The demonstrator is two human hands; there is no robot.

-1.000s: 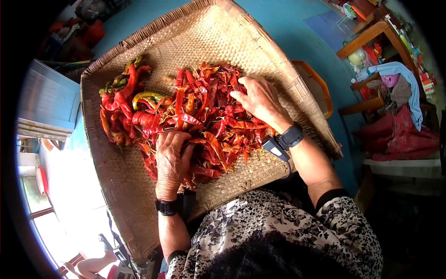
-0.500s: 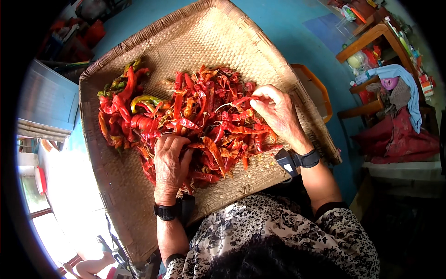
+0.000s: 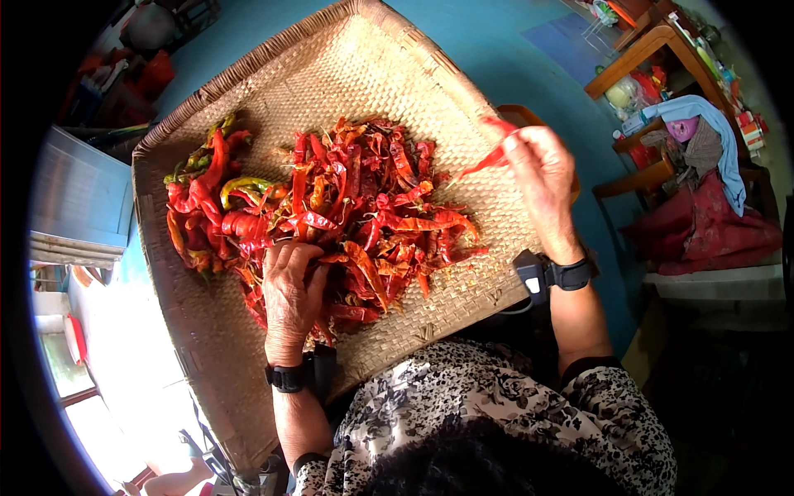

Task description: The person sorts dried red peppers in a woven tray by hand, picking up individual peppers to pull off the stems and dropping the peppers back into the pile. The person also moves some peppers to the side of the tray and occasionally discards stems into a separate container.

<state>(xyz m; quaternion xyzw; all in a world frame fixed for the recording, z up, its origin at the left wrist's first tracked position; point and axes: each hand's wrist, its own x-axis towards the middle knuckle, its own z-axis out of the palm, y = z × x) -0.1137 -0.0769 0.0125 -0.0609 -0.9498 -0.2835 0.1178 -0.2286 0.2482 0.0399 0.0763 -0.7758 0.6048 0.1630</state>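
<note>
At the far left stands a pale blue panel (image 3: 83, 186), and beside it begins a large woven tray (image 3: 356, 78) with a raised, bound rim, set at a slant in front of the person. Against the tray's left side lies a cluster of plump red and green chillies (image 3: 217, 169), with a curved yellow-green chilli (image 3: 246, 185) at its right edge.

Next comes the left hand (image 3: 289, 285), palm down on the near left part of the pile, a black strap (image 3: 289, 378) around its wrist. Its thumb stands apart from the fingers; their tips are hidden among the pods, so whether they grip anything cannot be told. The heap of wrinkled, dried red chillies (image 3: 351, 178) spreads over the middle of the tray, to the right of this hand.

Farther right, above the tray's right side and apart from the heap, the right hand (image 3: 539, 165) pinches a red chilli (image 3: 486, 160) between thumb and fingers. Its wrist also bears a black strap (image 3: 573, 275). At the far right, a light blue cloth (image 3: 728, 145) hangs above a dark red cloth (image 3: 707, 227).
</note>
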